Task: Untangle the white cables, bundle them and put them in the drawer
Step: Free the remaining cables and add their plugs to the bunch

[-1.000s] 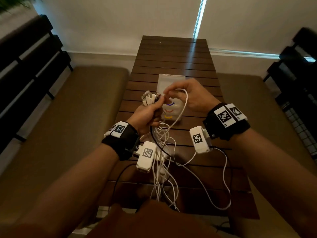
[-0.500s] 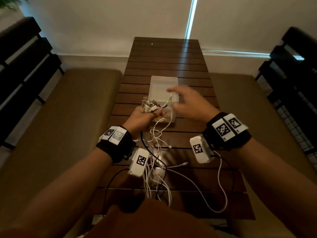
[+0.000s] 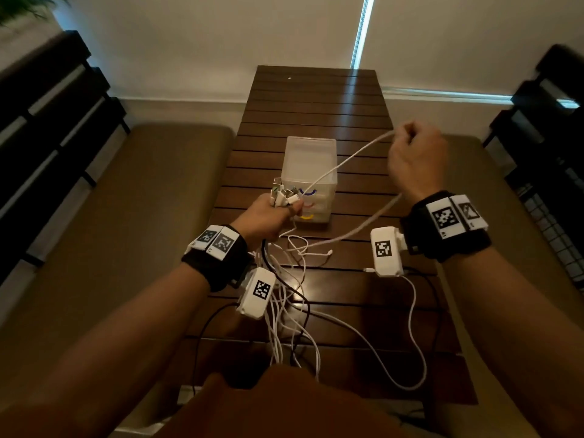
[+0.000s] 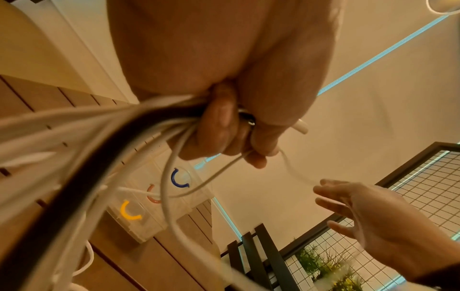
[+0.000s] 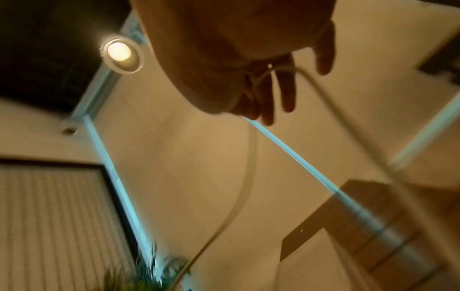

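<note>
My left hand (image 3: 268, 216) grips a bunch of white cables just below their plugs (image 3: 282, 194), which stick up out of the fist. The rest of the white cables (image 3: 284, 311) hangs tangled over the table's near edge, with a black cable (image 3: 303, 298) among them. In the left wrist view the left hand (image 4: 224, 128) is curled round the strands (image 4: 74, 128). My right hand (image 3: 417, 159) is raised to the right and pinches one white cable (image 3: 347, 158), a long loop stretched from the left fist. The small translucent drawer unit (image 3: 311, 162) stands shut behind the left hand.
The slatted wooden table (image 3: 316, 99) runs away towards the wall. A cushioned bench (image 3: 126, 216) lies along its left side and another along its right. Black racks (image 3: 47, 121) stand at both outer sides. A wire grid (image 4: 423, 187) is on the right.
My right hand has swung from the drawer unit up and to the right, drawing a long loop of white cable out of the bunch. The left hand still grips the plug ends.
</note>
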